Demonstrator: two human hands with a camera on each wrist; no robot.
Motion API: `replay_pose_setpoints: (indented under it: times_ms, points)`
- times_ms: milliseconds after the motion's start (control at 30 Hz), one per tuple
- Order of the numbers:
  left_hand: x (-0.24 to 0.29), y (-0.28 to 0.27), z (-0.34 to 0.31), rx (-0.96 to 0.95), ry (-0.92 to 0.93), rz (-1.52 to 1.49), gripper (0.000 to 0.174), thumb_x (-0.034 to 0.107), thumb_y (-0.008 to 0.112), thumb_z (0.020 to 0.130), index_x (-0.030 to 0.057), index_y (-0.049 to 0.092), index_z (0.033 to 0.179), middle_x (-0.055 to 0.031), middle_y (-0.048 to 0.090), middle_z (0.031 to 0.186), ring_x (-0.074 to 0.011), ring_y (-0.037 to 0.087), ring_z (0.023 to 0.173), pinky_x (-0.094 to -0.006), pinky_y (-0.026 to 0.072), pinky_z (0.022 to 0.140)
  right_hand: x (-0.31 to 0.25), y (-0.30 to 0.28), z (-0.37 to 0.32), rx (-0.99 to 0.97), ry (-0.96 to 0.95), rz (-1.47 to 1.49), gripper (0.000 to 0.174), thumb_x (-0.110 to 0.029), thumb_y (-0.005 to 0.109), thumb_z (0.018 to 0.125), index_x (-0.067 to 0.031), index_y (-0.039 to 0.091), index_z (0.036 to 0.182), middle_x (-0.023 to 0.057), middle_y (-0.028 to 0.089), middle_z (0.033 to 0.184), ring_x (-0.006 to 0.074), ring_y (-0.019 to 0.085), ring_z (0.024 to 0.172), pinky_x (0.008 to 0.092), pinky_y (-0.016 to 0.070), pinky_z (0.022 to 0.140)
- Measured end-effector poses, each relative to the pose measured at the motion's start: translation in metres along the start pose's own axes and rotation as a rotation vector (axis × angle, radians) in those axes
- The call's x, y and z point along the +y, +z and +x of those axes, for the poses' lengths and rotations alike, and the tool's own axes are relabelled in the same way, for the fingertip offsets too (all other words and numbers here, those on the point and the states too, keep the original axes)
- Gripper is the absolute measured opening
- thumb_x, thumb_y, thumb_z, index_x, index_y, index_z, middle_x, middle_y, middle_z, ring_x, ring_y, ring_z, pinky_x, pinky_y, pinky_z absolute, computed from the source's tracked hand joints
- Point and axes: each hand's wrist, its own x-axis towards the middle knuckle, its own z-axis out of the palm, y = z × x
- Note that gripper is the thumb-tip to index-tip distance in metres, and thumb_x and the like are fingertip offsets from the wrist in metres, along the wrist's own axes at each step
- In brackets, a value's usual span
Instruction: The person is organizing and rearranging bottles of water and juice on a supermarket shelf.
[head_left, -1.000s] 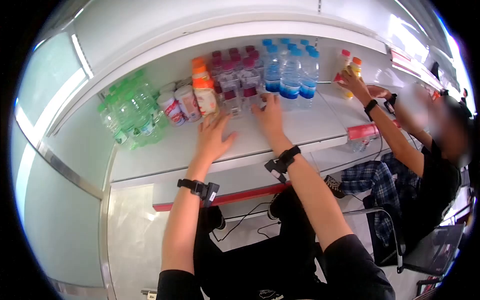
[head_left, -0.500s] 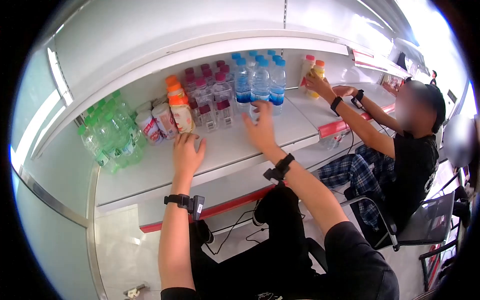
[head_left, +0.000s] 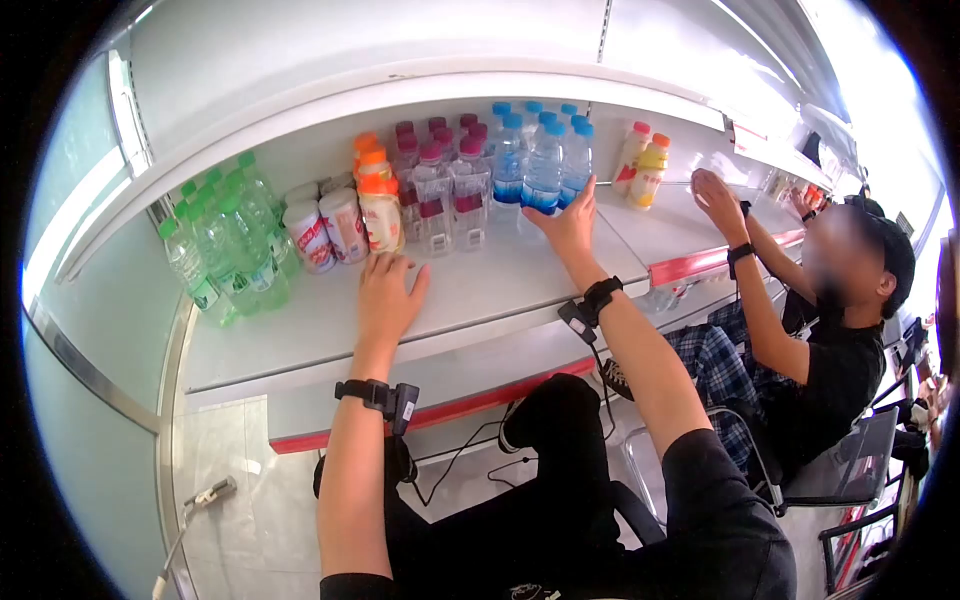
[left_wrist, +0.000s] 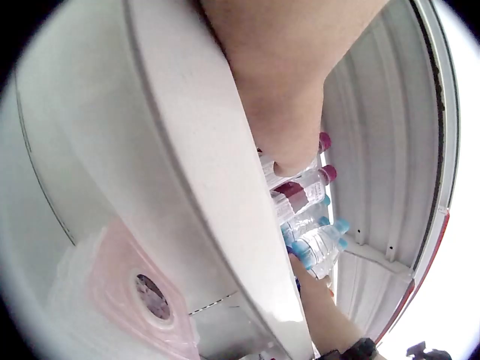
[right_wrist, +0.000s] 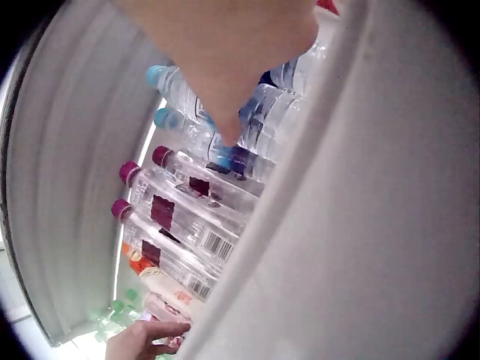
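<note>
Bottles of clear plastic with blue caps and blue bands (head_left: pixel 542 172) stand upright in a cluster on the white shelf (head_left: pixel 500 295); the front ones partly cover those behind. My right hand (head_left: pixel 570 235) is at their front, thumb and fingers spread wide; whether the fingertips touch plastic I can't tell, since my own hand blocks that in the right wrist view. My left hand (head_left: pixel 385 308) has its fingers relaxed and nearly straight, just in front of the orange-capped bottle with a pale body (head_left: pixel 382 218). White-and-red cylindrical cans (head_left: pixel 345 227) carry lettering too blurred to read. Clear square bottles with magenta caps (head_left: pixel 469 205) show dark magenta labels and barcodes, their print illegible. Green plastic bottles (head_left: pixel 235 258) overlap at far left.
</note>
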Motion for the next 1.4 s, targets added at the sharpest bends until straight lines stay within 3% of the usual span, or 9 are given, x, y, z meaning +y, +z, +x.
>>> replay_pose_setpoints:
  times_ms: [100, 300, 367, 400, 533, 733, 1400]
  points:
    - [-0.001, 0.003, 0.003, -0.027, -0.003, -0.017, 0.027, 0.029, 0.067, 0.086, 0.0017, 0.066, 0.085, -0.0133, 0.064, 0.094, -0.0338, 0.057, 0.099, -0.0449, 0.0456, 0.086, 0.004, -0.002, -0.001, 0.028, -0.019, -0.049, 0.138, -0.040, 0.092, 0.060, 0.0068, -0.002, 0.150, 0.0323, 0.030, 0.145, 0.0442, 0.034, 0.134, 0.0461, 0.0324, 0.111]
    - [-0.004, -0.003, 0.006, -0.047, -0.028, 0.008, 0.028, 0.030, 0.066, 0.088, 0.0022, 0.066, 0.086, -0.0133, 0.063, 0.093, -0.0335, 0.056, 0.100, -0.0444, 0.0457, 0.085, 0.018, -0.004, 0.004, 0.023, -0.116, 0.124, 0.129, -0.041, 0.090, 0.063, 0.0057, 0.008, 0.151, 0.0290, 0.034, 0.143, 0.0428, 0.037, 0.131, 0.0465, 0.0332, 0.110]
    - [-0.002, -0.003, 0.003, -0.060, -0.035, -0.009, 0.028, 0.031, 0.066, 0.088, 0.0026, 0.066, 0.086, -0.0133, 0.063, 0.093, -0.0330, 0.056, 0.100, -0.0445, 0.0455, 0.085, 0.030, -0.014, -0.004, 0.085, -0.205, -0.051, 0.116, -0.040, 0.085, 0.071, 0.0076, 0.013, 0.148, 0.0276, 0.036, 0.140, 0.0417, 0.036, 0.129, 0.0480, 0.0317, 0.109]
    - [-0.004, -0.003, 0.001, -0.056, -0.047, -0.001, 0.028, 0.031, 0.066, 0.088, 0.0026, 0.066, 0.086, -0.0133, 0.063, 0.093, -0.0330, 0.056, 0.100, -0.0445, 0.0455, 0.085, 0.032, -0.020, -0.006, 0.116, -0.167, 0.123, 0.102, -0.040, 0.081, 0.077, 0.0080, 0.022, 0.145, 0.0262, 0.041, 0.134, 0.0390, 0.041, 0.123, 0.0463, 0.0345, 0.105]
    - [-0.003, 0.001, 0.001, -0.052, -0.017, -0.010, 0.028, 0.030, 0.066, 0.087, 0.0025, 0.065, 0.086, -0.0128, 0.063, 0.092, -0.0326, 0.056, 0.099, -0.0440, 0.0458, 0.085, 0.038, -0.019, -0.007, 0.123, -0.104, 0.150, 0.092, -0.041, 0.077, 0.081, 0.0090, 0.029, 0.141, 0.0255, 0.045, 0.129, 0.0360, 0.045, 0.115, 0.0444, 0.0378, 0.101]
    - [-0.002, -0.004, 0.000, -0.042, -0.018, -0.011, 0.028, 0.030, 0.067, 0.086, 0.0021, 0.065, 0.086, -0.0132, 0.063, 0.091, -0.0331, 0.057, 0.098, -0.0436, 0.0466, 0.085, 0.049, -0.013, -0.006, 0.136, 0.053, 0.233, 0.088, -0.039, 0.077, 0.081, 0.0097, 0.032, 0.138, 0.0241, 0.048, 0.124, 0.0350, 0.049, 0.109, 0.0440, 0.0417, 0.096]
    - [0.000, -0.005, -0.001, -0.045, -0.053, 0.003, 0.027, 0.030, 0.066, 0.086, 0.0024, 0.065, 0.085, -0.0128, 0.065, 0.092, -0.0328, 0.058, 0.096, -0.0432, 0.0472, 0.085, 0.054, -0.013, -0.005, 0.122, -0.001, 0.231, 0.079, -0.037, 0.079, 0.080, 0.0063, 0.041, 0.133, 0.0213, 0.052, 0.118, 0.0312, 0.053, 0.101, 0.0416, 0.0456, 0.090]
